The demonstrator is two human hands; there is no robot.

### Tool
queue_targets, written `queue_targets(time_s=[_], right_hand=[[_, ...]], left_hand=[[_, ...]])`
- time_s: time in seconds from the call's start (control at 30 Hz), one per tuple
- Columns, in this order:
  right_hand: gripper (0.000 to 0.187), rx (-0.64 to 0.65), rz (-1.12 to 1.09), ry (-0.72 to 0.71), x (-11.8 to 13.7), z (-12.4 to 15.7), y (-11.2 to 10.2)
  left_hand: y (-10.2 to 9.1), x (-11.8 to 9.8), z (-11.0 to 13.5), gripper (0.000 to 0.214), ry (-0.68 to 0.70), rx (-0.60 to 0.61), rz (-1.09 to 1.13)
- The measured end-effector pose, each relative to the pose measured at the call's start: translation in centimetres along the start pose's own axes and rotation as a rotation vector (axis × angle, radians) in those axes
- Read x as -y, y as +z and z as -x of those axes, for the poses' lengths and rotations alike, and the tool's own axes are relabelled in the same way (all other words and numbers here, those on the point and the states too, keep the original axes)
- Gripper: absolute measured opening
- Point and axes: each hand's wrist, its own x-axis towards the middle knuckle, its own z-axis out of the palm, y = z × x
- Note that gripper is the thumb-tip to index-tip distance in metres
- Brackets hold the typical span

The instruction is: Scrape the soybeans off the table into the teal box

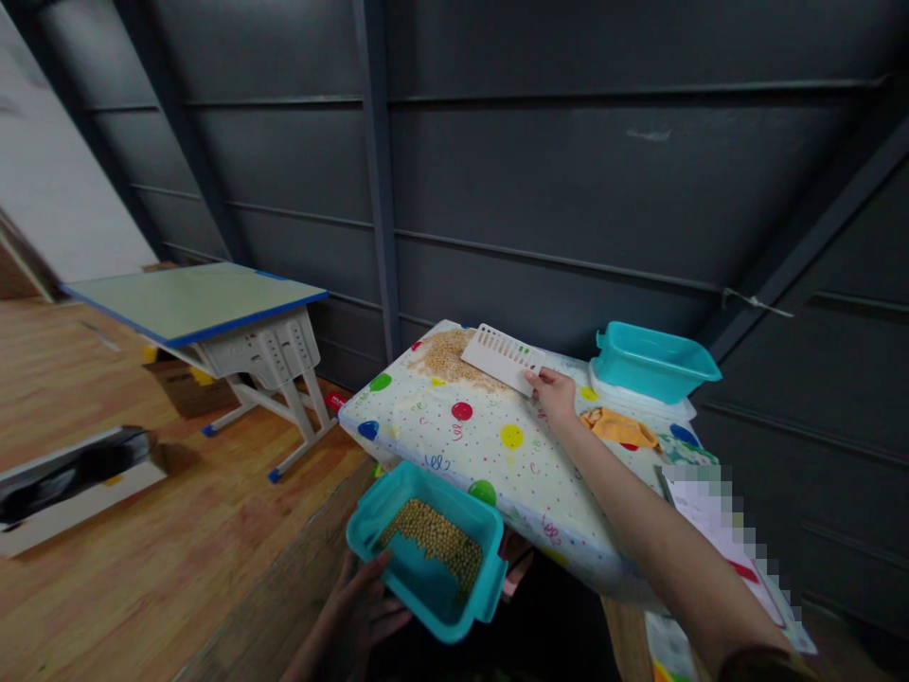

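My right hand (554,393) grips the near right corner of a flat white slotted board (501,360). The board's far end lies at a spread of pale beans (447,355) on the table; whether it presses on them I cannot tell. Down at the table's front edge, my left hand (365,601) holds a teal plastic tub (404,564) by its left side, thumb at the rim. Inside the tub, yellowish round beans (433,535) cover part of the bottom. The tub is tilted and sits above my lap.
A patterned cloth covers the table (426,421). At its right stand a second teal tub (653,360), an orange cloth (621,428) and papers (717,521). A green-topped desk (199,298) and an open box (78,483) are to the left. Dark wall panels (568,180) rise behind.
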Motion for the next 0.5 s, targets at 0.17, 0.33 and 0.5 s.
queue_targets(time_s=[0.17,0.33,0.5], right_hand=[[0.042,0.011,0.032,-0.051,0.1,-0.4,0.7],[0.040,0.046,0.076,-0.078,-0.1,0.0,0.9],[0.045,0.091,0.040,-0.079,-0.2,1.2,0.4]], left_hand=[[-0.3,0.1,-0.4,0.112,-0.021,0.013,-0.005],[-0.7,0.5,-1.2,0.120,-0.025,0.018,0.010],[-0.4,0.6,-1.0,0.115,-0.021,0.042,-0.006]])
